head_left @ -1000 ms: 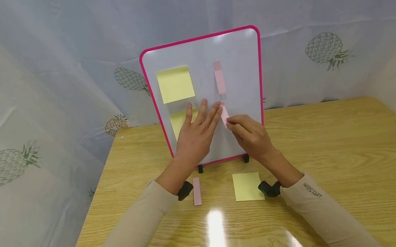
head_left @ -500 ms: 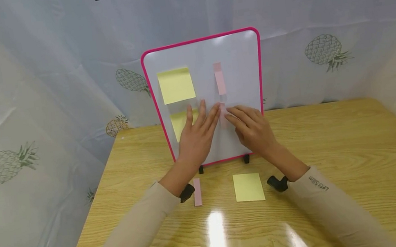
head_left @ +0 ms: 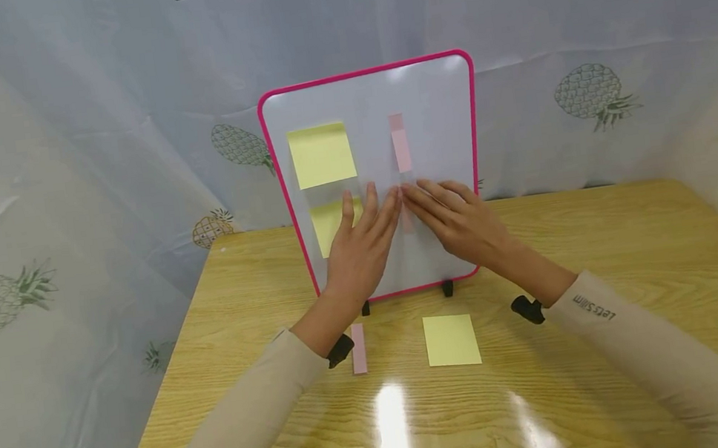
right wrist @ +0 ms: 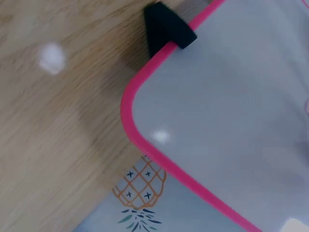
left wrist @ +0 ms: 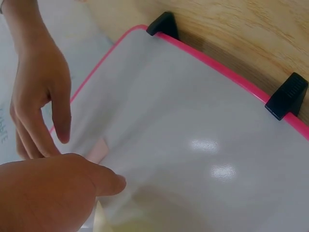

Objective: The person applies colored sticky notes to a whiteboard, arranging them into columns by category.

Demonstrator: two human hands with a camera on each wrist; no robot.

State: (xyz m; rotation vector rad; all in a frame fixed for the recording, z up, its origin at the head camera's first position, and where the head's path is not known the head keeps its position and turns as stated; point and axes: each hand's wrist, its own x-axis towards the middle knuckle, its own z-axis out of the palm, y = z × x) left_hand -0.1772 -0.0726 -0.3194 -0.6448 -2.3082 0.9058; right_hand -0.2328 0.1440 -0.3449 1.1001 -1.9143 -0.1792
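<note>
A whiteboard (head_left: 431, 103) with a pink rim stands upright on the table. On its right half is a pink paper strip (head_left: 401, 148), and below that a second pink strip (head_left: 407, 222) lies against the board. My left hand (head_left: 359, 254) spreads straight fingers over the board, fingertips at the top of the lower strip. From the right, my right hand (head_left: 466, 222) touches the same place with extended fingers, covering much of that strip. A yellow sticky note (head_left: 322, 155) is at the board's upper left. The left hand partly hides another yellow note (head_left: 327, 224) beneath it.
On the wooden table (head_left: 608, 283) in front of the board lie a pink strip pad (head_left: 358, 351) and a yellow note pad (head_left: 452, 340). Black feet (left wrist: 287, 95) support the board's lower edge. A pineapple-print curtain (head_left: 139, 131) hangs behind.
My right fingers let go of the lower strip's bottom end, straightened and moved up to its top, beside the left fingertips. The strip now lies flatter on the board. The left hand stayed in place.
</note>
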